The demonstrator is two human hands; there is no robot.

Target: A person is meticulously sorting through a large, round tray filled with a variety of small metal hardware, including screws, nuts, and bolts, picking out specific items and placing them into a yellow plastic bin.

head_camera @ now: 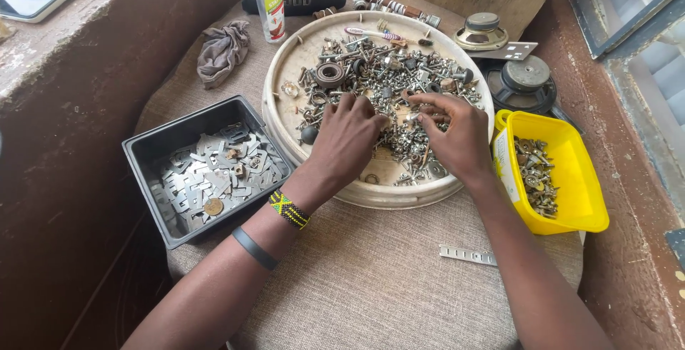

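Bright daylight, soft shadows, sharp focus, wide-angle edges

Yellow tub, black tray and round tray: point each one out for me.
Yellow tub [581,179]: head view, bare right wall.
Black tray [153,151]: head view, bare back wall.
Round tray [292,72]: head view, bare left floor.

Burlap-covered table [399,279], brown wall [78,143], daylit window [642,14]

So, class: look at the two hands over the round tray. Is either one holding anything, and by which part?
It cannot be told. Both the left hand and right hand rest fingers-down in the pile of screws on the round tray; fingertips hide any hold.
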